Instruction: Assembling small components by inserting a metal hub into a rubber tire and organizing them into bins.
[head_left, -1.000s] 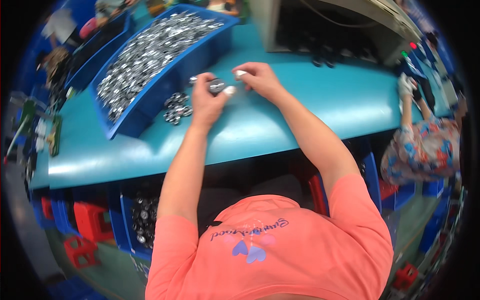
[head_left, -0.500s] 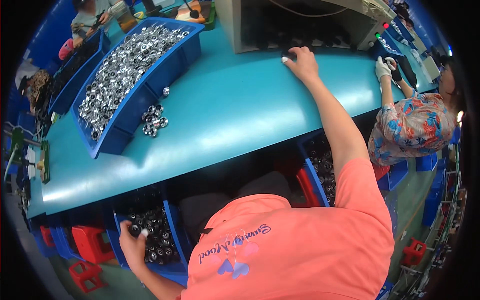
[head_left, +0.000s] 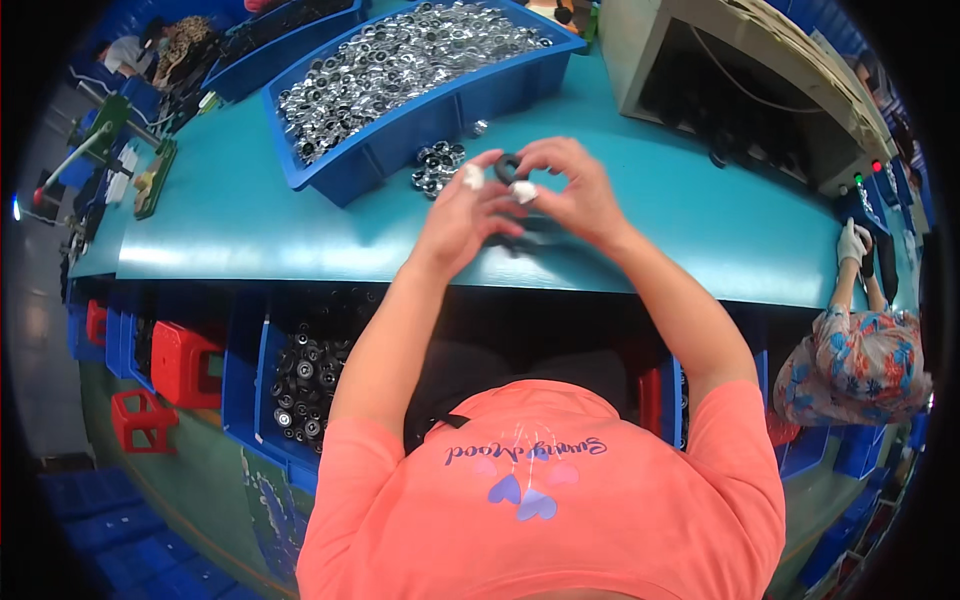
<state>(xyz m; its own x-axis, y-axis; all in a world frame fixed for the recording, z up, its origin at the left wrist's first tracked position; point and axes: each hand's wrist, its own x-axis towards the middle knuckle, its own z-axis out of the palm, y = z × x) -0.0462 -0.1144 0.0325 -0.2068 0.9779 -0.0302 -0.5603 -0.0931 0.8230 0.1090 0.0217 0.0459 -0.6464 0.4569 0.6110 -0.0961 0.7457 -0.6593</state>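
The right hand (head_left: 578,190) pinches 1 black ring (head_left: 500,167), better by its rim only. The left hand (head_left: 460,222) spreads its fingers; whether it grips something, I cannot tell.

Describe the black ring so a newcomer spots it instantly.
On the teal table, find the blue bin of silver parts, then the small heap in front of it. Right of that heap, the right hand holds the black ring. Dull black sets it apart from the shiny heap.

Coral short-sleeved shirt (head_left: 600,540), blue hearts (head_left: 537,505); white thumb covers (head_left: 524,191), perhaps tape.
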